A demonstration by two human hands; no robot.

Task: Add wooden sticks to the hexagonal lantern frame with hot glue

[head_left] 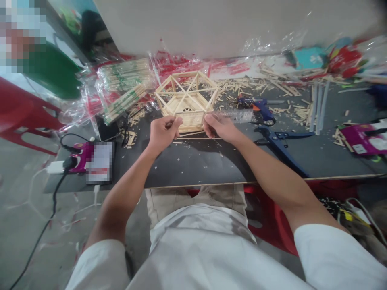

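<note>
While the left hand [165,131] pinches the stick frame [187,96] and the right hand [219,127] grips the ruler [238,116], best hold both level.

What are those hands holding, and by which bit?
The left hand and right hand pinch the stick frame at its near edge, one at each front corner. The right also seems to grip a clear ruler by its end.

Even bright light, soft shadows; edges blurred w/ wide-angle distortion.
</note>
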